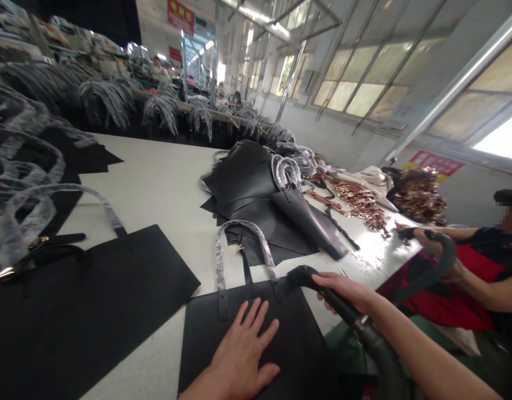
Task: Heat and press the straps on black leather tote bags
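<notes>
A black bag panel lies on the white table in front of me, its plastic-wrapped handle standing up at the far edge. My left hand rests flat on this panel with the fingers spread. In my right hand is a black hose nozzle. Its bent tip sits over the panel's upper right corner, beside the handle's base; whether it touches the leather I cannot tell. From the nozzle a thick ribbed hose runs down toward the bottom edge. A narrow black strap shows inside the handle loop.
Left of me lies another black bag panel with wrapped handles. Stacked black panels stand beyond. Brown straps with metal fittings are heaped on the white table. At right, a co-worker holds a similar hose.
</notes>
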{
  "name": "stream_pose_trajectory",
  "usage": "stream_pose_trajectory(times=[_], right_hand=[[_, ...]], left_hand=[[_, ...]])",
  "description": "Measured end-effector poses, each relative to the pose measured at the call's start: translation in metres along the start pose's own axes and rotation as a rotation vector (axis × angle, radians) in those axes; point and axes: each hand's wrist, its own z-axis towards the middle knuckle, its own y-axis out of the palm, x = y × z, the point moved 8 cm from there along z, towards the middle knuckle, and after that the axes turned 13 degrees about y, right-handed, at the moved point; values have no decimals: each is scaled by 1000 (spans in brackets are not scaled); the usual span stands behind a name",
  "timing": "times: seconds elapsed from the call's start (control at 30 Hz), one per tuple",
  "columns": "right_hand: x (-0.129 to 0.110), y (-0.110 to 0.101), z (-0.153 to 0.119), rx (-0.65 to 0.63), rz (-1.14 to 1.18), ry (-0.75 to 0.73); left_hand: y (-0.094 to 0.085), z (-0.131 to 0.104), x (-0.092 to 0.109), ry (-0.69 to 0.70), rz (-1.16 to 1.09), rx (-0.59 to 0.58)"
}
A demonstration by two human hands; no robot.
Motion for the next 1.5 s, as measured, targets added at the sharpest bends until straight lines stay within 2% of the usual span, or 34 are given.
stream_pose_trajectory(times=[0.17,0.3,0.43,0.5,0.6,0.73,0.8,0.97,1.1,1.17,1.3,1.4,1.5], right_hand=[[15,-5,-3,13,19,13],[-2,-3,7,108,64,-94],[-11,0,-8,150,78,-169],[-5,9,-20,110,56,-152],[8,37,-31,18,-18,-114],[16,82,-31,-130,-153,-85],[13,96,-28,-167,-182,-72],[-11,110,-19,-137,-193,-97],[-35,102,-20,-4,-145,-233],[-40,97,-27,30,-139,-269],[-29,107,-41,-74,-220,-197],[-18,127,-43,-174,-253,-126],[-18,153,-37,-261,-251,-91]], left_hand=[[1,0,1,15,35,13],[0,-1,1,27,57,6],[-2,2,5,19,73,34],[-5,7,11,31,88,63],[-4,15,19,45,131,98],[6,18,27,125,214,104],[10,14,29,176,236,130],[10,-1,27,140,173,169],[5,-14,31,106,65,119],[3,-18,34,104,31,101],[5,-17,36,91,20,99],[11,-12,40,100,45,105],[13,-8,44,109,76,118]])
